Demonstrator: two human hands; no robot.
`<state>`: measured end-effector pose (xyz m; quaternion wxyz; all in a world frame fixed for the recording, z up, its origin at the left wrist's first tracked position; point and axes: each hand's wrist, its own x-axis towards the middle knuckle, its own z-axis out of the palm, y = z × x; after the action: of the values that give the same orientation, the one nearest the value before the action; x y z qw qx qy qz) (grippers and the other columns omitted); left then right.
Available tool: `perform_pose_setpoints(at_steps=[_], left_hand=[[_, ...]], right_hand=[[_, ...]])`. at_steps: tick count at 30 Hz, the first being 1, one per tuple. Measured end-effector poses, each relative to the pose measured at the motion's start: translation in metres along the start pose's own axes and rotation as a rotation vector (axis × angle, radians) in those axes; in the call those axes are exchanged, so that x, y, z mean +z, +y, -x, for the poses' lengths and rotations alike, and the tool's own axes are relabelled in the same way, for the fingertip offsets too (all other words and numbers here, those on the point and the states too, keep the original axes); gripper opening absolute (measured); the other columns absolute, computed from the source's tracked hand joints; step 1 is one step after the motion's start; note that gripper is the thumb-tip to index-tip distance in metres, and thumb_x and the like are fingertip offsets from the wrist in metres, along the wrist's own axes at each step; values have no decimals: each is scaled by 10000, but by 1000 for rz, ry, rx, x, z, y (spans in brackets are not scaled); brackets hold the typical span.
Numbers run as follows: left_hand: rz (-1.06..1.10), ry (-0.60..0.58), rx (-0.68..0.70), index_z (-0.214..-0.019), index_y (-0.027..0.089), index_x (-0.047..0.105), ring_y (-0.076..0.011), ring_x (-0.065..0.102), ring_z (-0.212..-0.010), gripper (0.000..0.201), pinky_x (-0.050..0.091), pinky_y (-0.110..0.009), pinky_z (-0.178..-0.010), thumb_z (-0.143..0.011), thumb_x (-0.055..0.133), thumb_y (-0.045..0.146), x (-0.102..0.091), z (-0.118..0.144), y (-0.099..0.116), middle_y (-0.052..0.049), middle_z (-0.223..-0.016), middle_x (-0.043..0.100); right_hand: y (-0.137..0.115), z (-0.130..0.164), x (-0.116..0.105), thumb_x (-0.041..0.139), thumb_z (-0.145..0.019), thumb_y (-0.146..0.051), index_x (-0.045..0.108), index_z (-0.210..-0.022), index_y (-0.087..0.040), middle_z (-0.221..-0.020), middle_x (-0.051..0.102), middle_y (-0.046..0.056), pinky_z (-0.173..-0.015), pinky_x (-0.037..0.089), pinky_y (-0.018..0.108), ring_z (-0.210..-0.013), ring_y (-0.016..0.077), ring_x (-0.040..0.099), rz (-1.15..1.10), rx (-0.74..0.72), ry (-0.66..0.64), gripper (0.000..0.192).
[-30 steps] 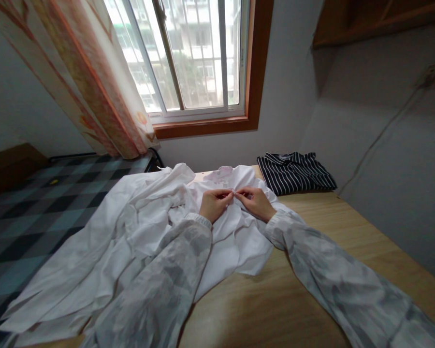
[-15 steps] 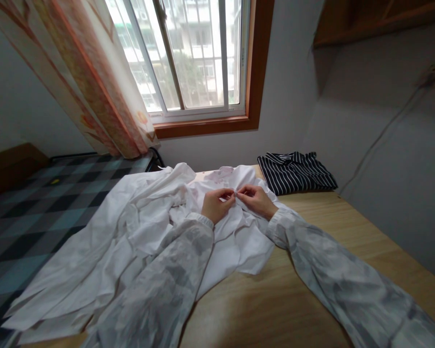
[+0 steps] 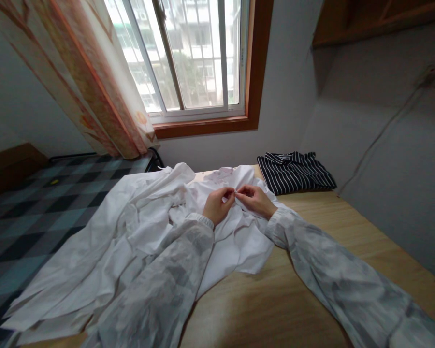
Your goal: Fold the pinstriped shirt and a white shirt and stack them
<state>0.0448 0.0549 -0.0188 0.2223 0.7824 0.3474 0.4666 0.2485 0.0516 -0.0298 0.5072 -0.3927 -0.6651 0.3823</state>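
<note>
Wooden table [image 3: 311, 270], bearing my work, beside a bed with a checked cover [image 3: 39, 208]. White shirt [image 3: 130, 232], rumpled and spread across the table's left side, its loose parts trailing over the near edge; its collar end lies toward the window. Striped shirt [image 3: 295, 171], folded, at the table's far edge, well apart from my hands. My left hand [image 3: 217, 205] and right hand [image 3: 255, 200] meet fingertip to fingertip over the white shirt's front near the collar, each pinching a small fold of cloth. I judge the step to be fastening a button; next, a fine push through the hole while both edges stay aligned. The button itself is too small to make out, and my sleeves cover the shirt's lower front.
</note>
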Motion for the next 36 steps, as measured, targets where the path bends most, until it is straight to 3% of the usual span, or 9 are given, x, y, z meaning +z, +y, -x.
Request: perform_pose_setpoints(at_steps=[6, 10, 17, 28, 36], left_hand=[[8, -33, 0, -1070, 197, 749, -217, 750, -895, 165, 590, -328, -802, -1043, 630, 307, 1, -1, 0, -77, -989, 810], [8, -32, -17, -1057, 204, 722, -223, 738, -933, 171, 584, -347, -860, -1073, 588, 309, 4, -2, 1, -78, -1009, 793], [33, -13, -122, -989, 208, 717, -200, 747, -825, 132, 580, -308, -741, -1033, 664, 320, 5, -2, 5, -49, -932, 790], [-12, -8, -118, -1024, 210, 829, -216, 805, -816, 137, 630, -332, -780, -996, 720, 288, 2, -1, 6, -63, -978, 863], [-132, -76, -113, -1005, 224, 707, -221, 748, -863, 139, 591, -353, -832, -1066, 599, 288, 2, -1, -2, -61, -971, 801]], right_hand=[[1, 0, 0, 755, -916, -527, 740, -871, -209, -845, 773, 37, -735, 542, 326, -776, 204, 690, 54, -29, 6, 321], [-2, 3, 1, 724, -939, -459, 743, -872, -209, -831, 771, 38, -729, 528, 323, -764, 202, 686, 163, -82, 77, 259], [-7, 8, 4, 722, -930, -342, 748, -838, -220, -749, 755, 21, -666, 495, 309, -681, 188, 677, 375, -114, 160, 155], [-6, 9, 3, 738, -934, -262, 742, -824, -228, -780, 778, 19, -677, 481, 303, -695, 184, 683, 484, -177, 163, 114], [-5, 7, 2, 774, -986, -326, 795, -886, -230, -867, 827, 41, -743, 512, 318, -760, 204, 718, 427, -171, 99, 141]])
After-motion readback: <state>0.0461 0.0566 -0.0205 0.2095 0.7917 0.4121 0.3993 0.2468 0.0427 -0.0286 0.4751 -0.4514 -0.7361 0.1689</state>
